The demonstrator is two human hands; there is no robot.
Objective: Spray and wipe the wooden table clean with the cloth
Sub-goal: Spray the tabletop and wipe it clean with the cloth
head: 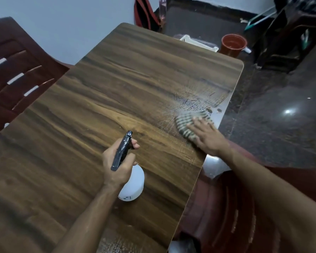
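From the head view, the left hand point(117, 165) curls round a white, dark-nozzled spray bottle point(132, 183) above the grained wooden table point(98, 92). The right hand point(207, 136), fingers spread flat, presses a striped cloth point(187, 125) beside wet streaks near the table's right edge.

The cloth point(189, 125) is blurred, perhaps striped, partly hidden under the right hand point(207, 136).

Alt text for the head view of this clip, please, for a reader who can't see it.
A right hand presses a striped cloth flat on a wet patch near the wooden table edge, while the left hand grips a white spray bottle by its dark trigger head. Dark red chairs stand alongside.
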